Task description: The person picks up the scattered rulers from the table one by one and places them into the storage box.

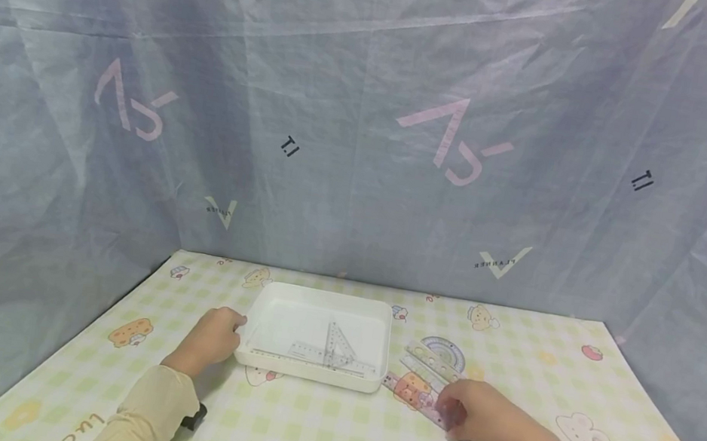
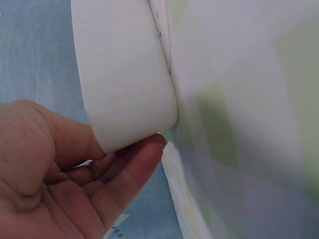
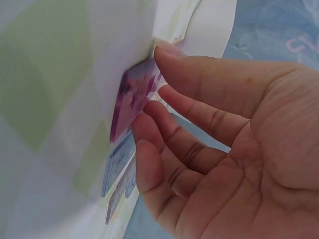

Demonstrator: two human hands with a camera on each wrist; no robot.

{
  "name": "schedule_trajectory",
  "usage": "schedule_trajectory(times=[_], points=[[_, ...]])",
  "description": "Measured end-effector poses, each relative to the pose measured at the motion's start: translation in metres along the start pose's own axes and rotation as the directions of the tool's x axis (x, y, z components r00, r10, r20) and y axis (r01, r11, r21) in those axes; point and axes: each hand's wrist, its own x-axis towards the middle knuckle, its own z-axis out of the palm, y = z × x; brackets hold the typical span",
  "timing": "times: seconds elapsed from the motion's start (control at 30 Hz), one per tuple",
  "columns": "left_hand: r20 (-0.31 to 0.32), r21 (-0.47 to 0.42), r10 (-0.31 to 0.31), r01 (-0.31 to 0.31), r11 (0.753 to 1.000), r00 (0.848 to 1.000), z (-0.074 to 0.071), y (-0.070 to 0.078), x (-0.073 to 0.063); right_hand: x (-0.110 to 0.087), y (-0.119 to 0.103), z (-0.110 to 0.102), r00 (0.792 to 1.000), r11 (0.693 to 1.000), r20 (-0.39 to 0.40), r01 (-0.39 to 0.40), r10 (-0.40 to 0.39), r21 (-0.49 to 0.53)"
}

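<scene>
My left hand (image 1: 214,337) grips the left side of a white tray (image 1: 310,374), with the thumb at the rim and the fingers against the outer wall (image 2: 124,79). Inside the tray lie a clear set square (image 1: 331,343) and clear rulers (image 1: 300,350). To the right of the tray, my right hand (image 1: 482,415) holds the near end of a pink translucent ruler (image 3: 132,102) between thumb and fingers. That ruler lies low over the table. Just beyond it are a clear strip with round holes (image 1: 423,353) and a round-edged protractor (image 1: 453,351), partly overlapping.
A checked green-and-white cloth (image 1: 334,439) with cartoon prints covers the table. Grey-blue fabric (image 1: 343,196) hangs behind it and along both sides. Dark wrist straps sit on both sleeves.
</scene>
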Motion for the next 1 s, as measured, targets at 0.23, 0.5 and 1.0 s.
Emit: schedule_trajectory(times=[0.23,0.5,1.0], points=[[0.007,0.002,-0.009,0.009,1.000,1.000,0.001,-0.001,0.001,-0.003,-0.003,-0.002,0.999,0.998,0.012,-0.036,0.036,-0.044],[0.010,0.006,-0.016,0.016,1.000,1.000,-0.001,0.002,0.000,-0.003,-0.004,-0.001,0.998,0.995,0.009,-0.058,0.059,-0.080],[0.013,0.018,-0.005,0.005,1.000,1.000,-0.003,0.004,-0.001,-0.002,-0.013,0.000,0.986,0.984,0.027,-0.161,0.163,-0.074]])
